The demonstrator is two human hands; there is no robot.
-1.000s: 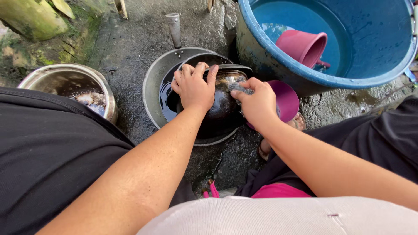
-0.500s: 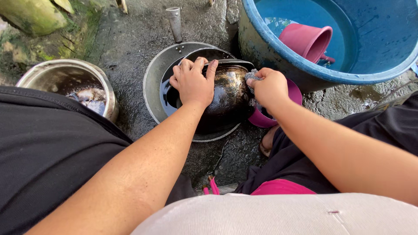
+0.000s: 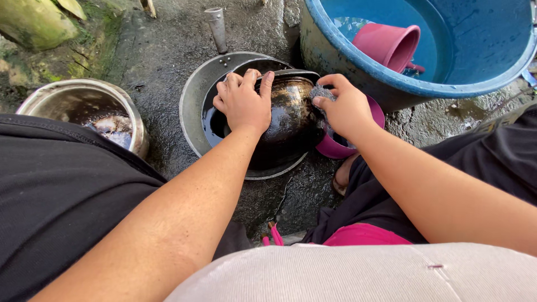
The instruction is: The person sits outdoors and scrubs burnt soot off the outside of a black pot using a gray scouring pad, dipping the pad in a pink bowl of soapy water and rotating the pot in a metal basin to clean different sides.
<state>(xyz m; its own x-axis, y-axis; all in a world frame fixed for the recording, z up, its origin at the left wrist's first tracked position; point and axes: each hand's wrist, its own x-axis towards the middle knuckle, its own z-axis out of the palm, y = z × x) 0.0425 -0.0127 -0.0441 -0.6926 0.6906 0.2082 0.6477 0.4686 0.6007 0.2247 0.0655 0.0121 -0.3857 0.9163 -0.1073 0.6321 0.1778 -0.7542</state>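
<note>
Left hand (image 3: 243, 103) palm-down bracing blackened round metal pot (image 3: 291, 120) in grey metal basin (image 3: 193, 92) | right hand (image 3: 347, 109) pinching grey steel-wool scrubber (image 3: 320, 92) | risk: wet pot likely slips, tipping dirty water onto concrete floor (image 3: 162, 50)

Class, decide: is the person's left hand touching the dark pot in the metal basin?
Touching. The head view shows the left hand spread flat on the dark pot, fingers over its rim, no gap.
</note>
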